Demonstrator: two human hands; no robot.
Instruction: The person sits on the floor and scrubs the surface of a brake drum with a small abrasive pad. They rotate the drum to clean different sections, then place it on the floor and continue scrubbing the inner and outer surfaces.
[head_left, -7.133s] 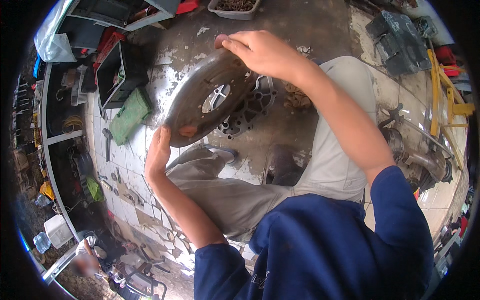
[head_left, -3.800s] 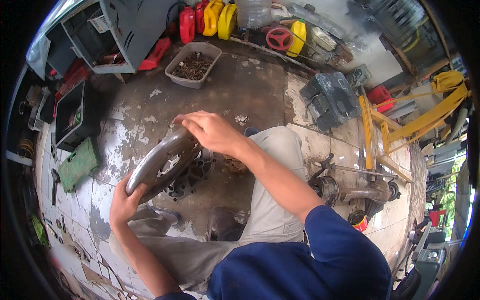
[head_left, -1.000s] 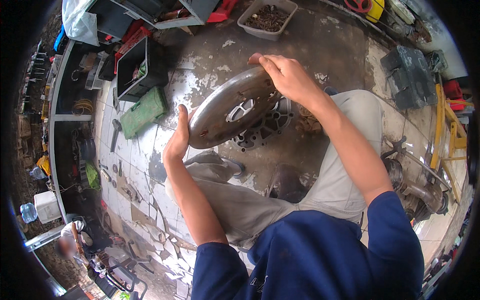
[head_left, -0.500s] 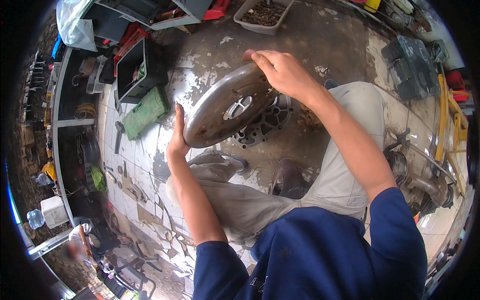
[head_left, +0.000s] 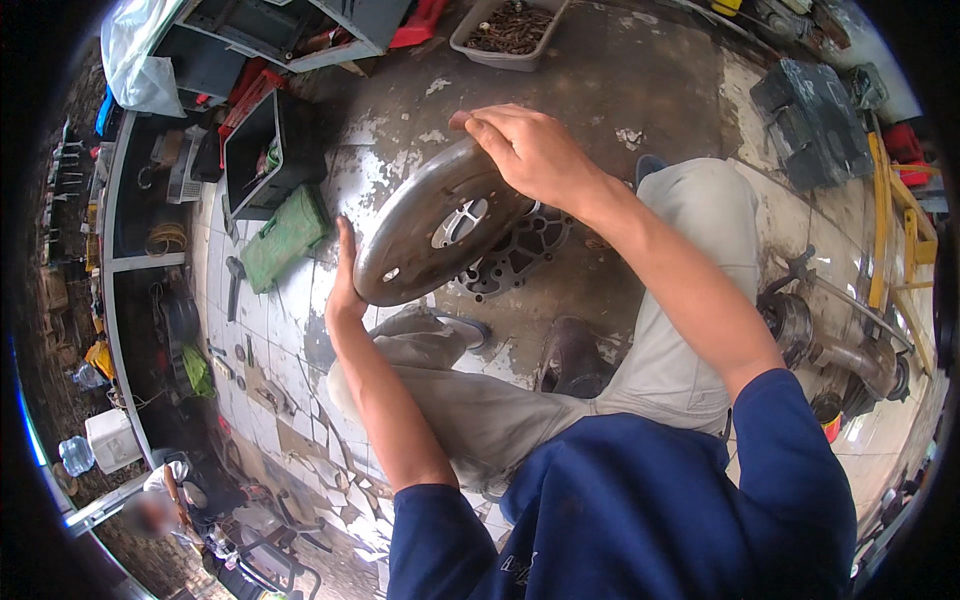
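Note:
A big round metal flywheel, dull grey-brown with a centre opening and small bolt holes, is held tilted above the floor between my knees. My left hand holds its lower left rim, thumb pointing up along the edge. Over the upper right rim lies my right hand, fingers bent together. A small reddish-brown piece shows at its fingertips; its kind I cannot make out. Behind and below the flywheel, a grey metal plate with many cutouts is partly hidden on the floor.
A tray of bolts stands at the far side. To the left are an open black box, a green case and a hammer. A dark toolbox and a metal pipe part lie at right. Another person sits lower left.
The flywheel has shifted slightly left and tilted a little differently. My right hand has moved left along its upper rim, while my left hand keeps its hold.

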